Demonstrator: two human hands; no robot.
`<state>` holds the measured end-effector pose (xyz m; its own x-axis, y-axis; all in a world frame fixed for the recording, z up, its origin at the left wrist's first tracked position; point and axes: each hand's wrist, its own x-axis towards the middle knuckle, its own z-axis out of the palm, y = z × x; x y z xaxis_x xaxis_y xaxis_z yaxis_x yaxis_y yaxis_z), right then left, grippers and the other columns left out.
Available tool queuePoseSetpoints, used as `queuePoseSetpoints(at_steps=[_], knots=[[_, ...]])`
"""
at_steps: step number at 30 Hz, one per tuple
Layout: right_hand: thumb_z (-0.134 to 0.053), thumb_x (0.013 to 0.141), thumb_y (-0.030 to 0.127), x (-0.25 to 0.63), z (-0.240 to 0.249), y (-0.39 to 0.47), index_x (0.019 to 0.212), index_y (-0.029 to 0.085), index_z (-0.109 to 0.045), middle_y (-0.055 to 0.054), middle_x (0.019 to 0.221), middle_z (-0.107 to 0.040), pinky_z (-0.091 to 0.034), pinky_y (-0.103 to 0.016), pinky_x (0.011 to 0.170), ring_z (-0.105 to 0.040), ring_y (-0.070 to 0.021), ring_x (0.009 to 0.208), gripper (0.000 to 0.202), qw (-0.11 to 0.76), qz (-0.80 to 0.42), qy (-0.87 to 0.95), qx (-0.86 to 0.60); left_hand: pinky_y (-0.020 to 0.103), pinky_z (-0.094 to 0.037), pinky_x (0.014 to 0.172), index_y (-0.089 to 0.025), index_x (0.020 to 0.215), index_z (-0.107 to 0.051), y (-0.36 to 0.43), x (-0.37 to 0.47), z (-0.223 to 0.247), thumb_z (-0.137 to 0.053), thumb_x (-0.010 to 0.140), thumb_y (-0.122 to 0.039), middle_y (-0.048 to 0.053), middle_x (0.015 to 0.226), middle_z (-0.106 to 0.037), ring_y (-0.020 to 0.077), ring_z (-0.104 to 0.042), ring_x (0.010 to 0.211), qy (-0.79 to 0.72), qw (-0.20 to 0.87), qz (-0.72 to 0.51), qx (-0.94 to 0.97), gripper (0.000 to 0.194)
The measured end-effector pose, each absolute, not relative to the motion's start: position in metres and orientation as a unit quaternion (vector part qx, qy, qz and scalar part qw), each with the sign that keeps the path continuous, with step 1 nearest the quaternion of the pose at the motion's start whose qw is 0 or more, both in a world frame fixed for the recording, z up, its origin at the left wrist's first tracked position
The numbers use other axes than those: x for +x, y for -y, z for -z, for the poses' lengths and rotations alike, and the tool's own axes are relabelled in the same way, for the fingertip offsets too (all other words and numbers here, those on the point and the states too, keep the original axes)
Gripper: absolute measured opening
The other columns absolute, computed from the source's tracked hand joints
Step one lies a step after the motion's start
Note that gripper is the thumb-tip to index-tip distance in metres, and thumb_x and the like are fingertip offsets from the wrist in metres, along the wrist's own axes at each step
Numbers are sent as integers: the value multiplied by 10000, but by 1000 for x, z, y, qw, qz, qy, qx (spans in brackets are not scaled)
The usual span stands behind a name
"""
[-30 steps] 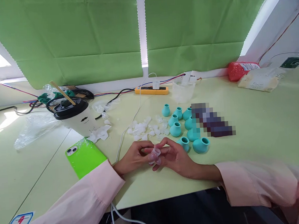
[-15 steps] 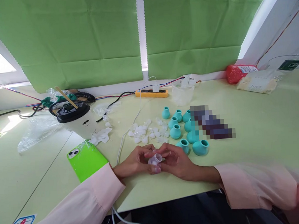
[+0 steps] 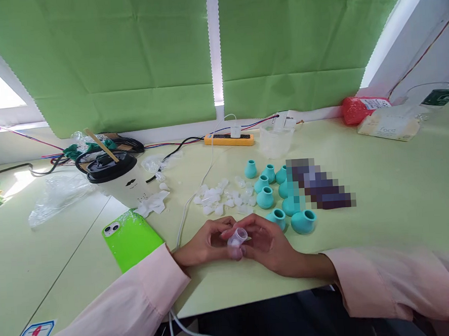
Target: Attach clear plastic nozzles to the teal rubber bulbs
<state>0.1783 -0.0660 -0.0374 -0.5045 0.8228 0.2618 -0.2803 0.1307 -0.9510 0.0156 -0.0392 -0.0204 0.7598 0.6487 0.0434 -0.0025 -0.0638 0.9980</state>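
Near the table's front edge, my left hand [image 3: 210,243] and my right hand [image 3: 269,244] meet around a small translucent plastic piece [image 3: 237,237]. Fingers and thumbs of both hands grip it, and its round open mouth faces up and to the right. Just beyond my hands lies a pile of small clear and white plastic pieces [image 3: 213,196]. Several teal bulb-shaped pieces [image 3: 265,198] with open necks stand behind and beside my right hand; the nearest is right of its knuckles [image 3: 304,222].
A bright green phone [image 3: 132,239] lies left of my left wrist, with a lidded cup [image 3: 122,182] behind it. A white cable [image 3: 184,216] crosses the table to an orange power strip [image 3: 228,140]. A translucent tub [image 3: 275,142] and a blurred dark object [image 3: 322,185] are further right.
The plastic piece has turned slightly between my fingers, its mouth shifting a little to the right. The whole view has shifted slightly; both hands keep their hold.
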Motion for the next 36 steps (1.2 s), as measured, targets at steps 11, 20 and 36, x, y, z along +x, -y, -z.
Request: queuePoseSetpoints(at_steps=[11, 20, 36], knots=[[-567, 735, 250, 178, 38, 63, 917, 212, -411, -44, 939, -574, -496, -285, 648, -565, -129, 795, 242, 454, -636, 585, -218, 254, -426, 616, -126, 733, -580, 38, 14, 20, -672, 583, -275, 32, 845, -474, 121, -479, 701, -240, 667, -234, 666, 231], [-554, 735, 223, 181, 37, 66, 870, 213, -395, -40, 916, -563, -471, -267, 611, -559, -126, 754, 209, 455, -553, 643, -269, 246, -421, 572, -120, 807, -561, 38, 15, 19, -582, 670, -367, 35, 744, -521, 128, -502, 669, -267, 662, -298, 634, 283], [-596, 660, 203, 186, 38, 67, 821, 204, -464, 31, 638, -426, -362, -182, 416, -410, -66, 510, 208, 422, -449, 718, -324, 441, -371, 801, -188, 1157, -409, 14, 1, 34, -398, 796, -363, 107, 1141, -391, 270, -325, 998, -523, -58, -195, 828, 402]])
